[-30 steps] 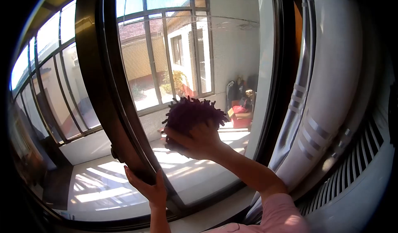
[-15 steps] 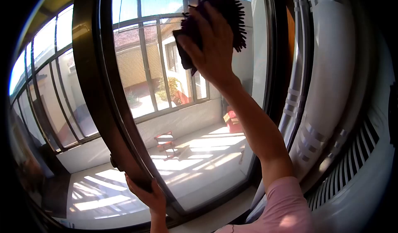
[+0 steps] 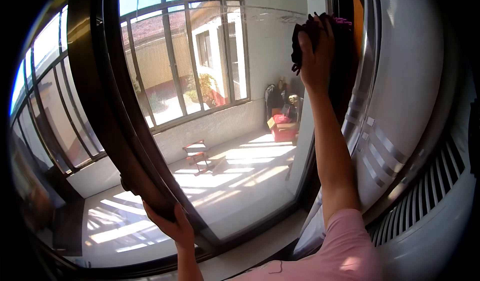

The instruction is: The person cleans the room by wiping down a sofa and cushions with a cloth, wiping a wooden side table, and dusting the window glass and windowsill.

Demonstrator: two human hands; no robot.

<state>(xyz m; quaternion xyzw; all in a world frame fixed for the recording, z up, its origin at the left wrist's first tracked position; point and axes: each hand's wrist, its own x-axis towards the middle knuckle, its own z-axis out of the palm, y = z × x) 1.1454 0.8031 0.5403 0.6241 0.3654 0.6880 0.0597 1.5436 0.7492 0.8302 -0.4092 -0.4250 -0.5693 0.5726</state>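
Note:
A dark purple chenille cleaning mitt (image 3: 341, 33) with stubby fringes is gripped in my right hand (image 3: 318, 63), raised at the upper right edge of the window pane (image 3: 265, 46). The mitt lies against the glass or the dark frame beside it; I cannot tell which. Low on the left, my left hand (image 3: 172, 226) is closed around the brown sash frame (image 3: 142, 181), thumb on one side and fingers on the other. Part of the mitt is hidden by my right fingers.
A white curtain (image 3: 400, 81) with silvery bands hangs right of the window, beside a white slatted vent (image 3: 420, 203). Through the glass show a small red-framed chair (image 3: 196, 153), a red box (image 3: 283, 133) and barred windows (image 3: 182, 61).
My right hand has carried the mitt right and somewhat down, from the upper glass to the right edge. The left hand stays on the sash frame, and the view has shifted slightly.

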